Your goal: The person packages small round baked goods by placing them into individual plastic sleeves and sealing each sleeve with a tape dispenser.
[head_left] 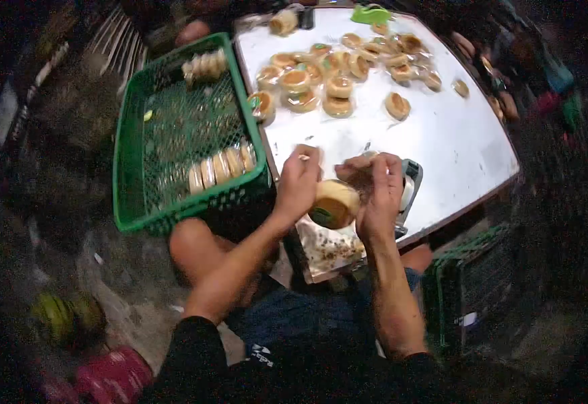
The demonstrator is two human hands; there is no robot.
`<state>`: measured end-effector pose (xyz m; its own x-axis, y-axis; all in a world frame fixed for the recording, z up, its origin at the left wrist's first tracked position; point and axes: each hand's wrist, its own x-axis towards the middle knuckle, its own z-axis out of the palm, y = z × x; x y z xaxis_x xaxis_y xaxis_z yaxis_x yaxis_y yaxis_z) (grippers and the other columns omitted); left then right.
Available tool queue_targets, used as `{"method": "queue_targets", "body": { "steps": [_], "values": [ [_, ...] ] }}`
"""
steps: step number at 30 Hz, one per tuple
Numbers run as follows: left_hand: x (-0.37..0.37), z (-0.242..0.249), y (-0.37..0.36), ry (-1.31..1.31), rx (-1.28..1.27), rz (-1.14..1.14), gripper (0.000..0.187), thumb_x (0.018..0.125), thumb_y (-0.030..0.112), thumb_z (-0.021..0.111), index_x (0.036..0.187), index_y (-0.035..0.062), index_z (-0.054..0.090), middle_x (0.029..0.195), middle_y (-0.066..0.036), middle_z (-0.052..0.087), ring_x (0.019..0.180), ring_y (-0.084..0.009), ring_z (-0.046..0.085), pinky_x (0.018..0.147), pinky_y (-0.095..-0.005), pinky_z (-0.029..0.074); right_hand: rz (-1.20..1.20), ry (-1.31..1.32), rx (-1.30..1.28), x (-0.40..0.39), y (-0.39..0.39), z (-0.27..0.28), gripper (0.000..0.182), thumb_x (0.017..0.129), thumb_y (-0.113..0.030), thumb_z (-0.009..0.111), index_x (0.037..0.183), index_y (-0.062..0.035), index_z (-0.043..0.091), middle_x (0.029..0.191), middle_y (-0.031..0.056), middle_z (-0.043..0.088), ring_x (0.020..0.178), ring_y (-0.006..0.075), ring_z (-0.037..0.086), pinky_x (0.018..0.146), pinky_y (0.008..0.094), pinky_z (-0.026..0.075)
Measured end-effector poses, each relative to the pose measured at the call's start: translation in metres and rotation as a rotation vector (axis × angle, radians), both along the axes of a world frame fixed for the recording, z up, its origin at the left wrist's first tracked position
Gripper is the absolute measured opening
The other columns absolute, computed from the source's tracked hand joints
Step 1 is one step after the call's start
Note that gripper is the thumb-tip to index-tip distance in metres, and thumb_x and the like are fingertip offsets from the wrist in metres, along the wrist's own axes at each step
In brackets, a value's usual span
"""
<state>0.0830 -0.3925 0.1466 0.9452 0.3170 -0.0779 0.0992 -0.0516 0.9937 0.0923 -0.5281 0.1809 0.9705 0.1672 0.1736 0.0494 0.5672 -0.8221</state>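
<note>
A plastic-wrapped pack of round buns (pixel 336 202) is held up between my hands over the near table edge, tilted, with a green label on its lower side. My right hand (pixel 380 195) curls against the pack's right side, its fingertips partly smeared by motion. My left hand (pixel 299 182) is just left of the pack, fingers pinched together around something small and pale that I cannot make out. Close behind my right hand stands a tape dispenser (pixel 409 188), partly covered by it. Many wrapped buns (pixel 339 86) lie across the far half of the white table (pixel 462 145).
To the left stands a green plastic crate (pixel 124 161) with rows of wrapped buns (pixel 221 167) inside. A bright green object (pixel 372 15) sits at the table's far edge. At lower right is a dark green crate (pixel 469 289). Other people's hands show at the right edge.
</note>
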Motion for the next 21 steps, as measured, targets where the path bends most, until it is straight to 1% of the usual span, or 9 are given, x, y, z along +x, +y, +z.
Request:
{"method": "queue_targets", "body": {
  "steps": [1, 3, 6, 7, 10, 14, 15, 16, 21],
  "values": [
    [0.001, -0.010, -0.002, -0.409, 0.321, 0.181, 0.035, 0.095, 0.030, 0.050, 0.108, -0.0029, 0.047, 0.088, -0.010, 0.053, 0.081, -0.0169, 0.052, 0.072, -0.0304, 0.044, 0.003, 0.029, -0.027, 0.000, -0.001, -0.001, 0.016, 0.100, -0.022, 0.042, 0.101, -0.0055, 0.042, 0.091, 0.0149, 0.063, 0.084, 0.0247, 0.064, 0.079, 0.0381, 0.053],
    [-0.007, -0.025, -0.014, -0.874, 0.427, 0.178, 0.054, 0.094, 0.027, 0.052, 0.127, -0.0083, 0.029, 0.126, -0.019, 0.039, 0.117, -0.0277, 0.042, 0.095, -0.0382, 0.040, -0.047, -0.001, -0.126, 0.000, -0.001, -0.003, 0.017, 0.099, -0.022, 0.043, 0.101, -0.0046, 0.043, 0.091, 0.0139, 0.063, 0.084, 0.0220, 0.063, 0.078, 0.0347, 0.051],
    [-0.021, 0.016, -0.031, -0.171, 0.029, -0.106, 0.027, 0.093, 0.019, 0.057, 0.104, -0.0061, 0.057, 0.092, -0.011, 0.063, 0.086, -0.0151, 0.059, 0.077, -0.0280, 0.048, -0.148, -0.166, -0.261, 0.008, -0.003, -0.009, 0.013, 0.096, -0.016, 0.051, 0.096, -0.0032, 0.050, 0.088, 0.0061, 0.059, 0.083, 0.0124, 0.056, 0.077, 0.0257, 0.045],
    [-0.019, 0.023, -0.034, -0.251, 0.030, -0.020, 0.022, 0.093, 0.016, 0.058, 0.089, -0.0048, 0.064, 0.075, -0.005, 0.065, 0.071, -0.0095, 0.059, 0.068, -0.0239, 0.048, -0.185, -0.193, -0.316, 0.013, -0.003, -0.007, 0.010, 0.093, -0.012, 0.054, 0.095, -0.0030, 0.053, 0.086, 0.0026, 0.057, 0.080, 0.0096, 0.053, 0.074, 0.0241, 0.044],
    [-0.010, 0.019, -0.019, -0.217, -0.083, -0.034, 0.022, 0.093, 0.016, 0.058, 0.089, -0.0053, 0.065, 0.080, -0.005, 0.066, 0.073, -0.0079, 0.058, 0.068, -0.0240, 0.048, -0.239, -0.170, -0.421, 0.023, 0.008, 0.000, 0.008, 0.090, -0.008, 0.059, 0.095, -0.0031, 0.056, 0.082, -0.0016, 0.053, 0.077, 0.0062, 0.048, 0.070, 0.0228, 0.042],
    [0.001, 0.029, -0.004, -0.153, 0.000, 0.070, 0.028, 0.094, 0.020, 0.056, 0.087, -0.0053, 0.065, 0.076, -0.003, 0.064, 0.068, -0.0059, 0.054, 0.063, -0.0229, 0.045, -0.522, -0.620, -0.660, 0.020, 0.018, -0.010, 0.024, 0.086, -0.005, 0.060, 0.108, -0.0026, 0.052, 0.102, 0.0098, 0.053, 0.091, 0.0181, 0.051, 0.080, 0.0298, 0.041],
    [0.009, 0.024, -0.002, -0.179, -0.344, 0.128, 0.029, 0.095, 0.021, 0.055, 0.086, -0.0053, 0.065, 0.075, -0.002, 0.063, 0.068, -0.0066, 0.054, 0.063, -0.0230, 0.045, -0.514, -0.719, -0.786, 0.011, 0.021, -0.012, 0.031, 0.086, -0.006, 0.059, 0.115, -0.0017, 0.050, 0.113, 0.0131, 0.051, 0.101, 0.0228, 0.050, 0.088, 0.0329, 0.038],
    [0.011, 0.019, -0.001, -0.188, -0.298, 0.174, 0.029, 0.094, 0.020, 0.055, 0.085, -0.0053, 0.064, 0.075, -0.003, 0.063, 0.068, -0.0071, 0.054, 0.063, -0.0230, 0.045, -0.452, -0.739, -0.887, 0.002, 0.025, -0.017, 0.038, 0.087, -0.006, 0.058, 0.122, -0.0007, 0.047, 0.123, 0.0164, 0.049, 0.111, 0.0276, 0.048, 0.096, 0.0360, 0.034],
    [-0.007, 0.004, 0.006, -0.510, 0.153, 0.292, 0.018, 0.092, 0.017, 0.059, 0.086, 0.0005, 0.059, 0.078, -0.002, 0.060, 0.072, -0.0107, 0.054, 0.066, -0.0248, 0.046, 0.119, -0.168, -0.743, -0.009, 0.030, -0.021, 0.042, 0.094, -0.017, 0.050, 0.131, 0.0018, 0.045, 0.131, 0.0187, 0.050, 0.121, 0.0326, 0.046, 0.105, 0.0362, 0.030]
  ]
}}
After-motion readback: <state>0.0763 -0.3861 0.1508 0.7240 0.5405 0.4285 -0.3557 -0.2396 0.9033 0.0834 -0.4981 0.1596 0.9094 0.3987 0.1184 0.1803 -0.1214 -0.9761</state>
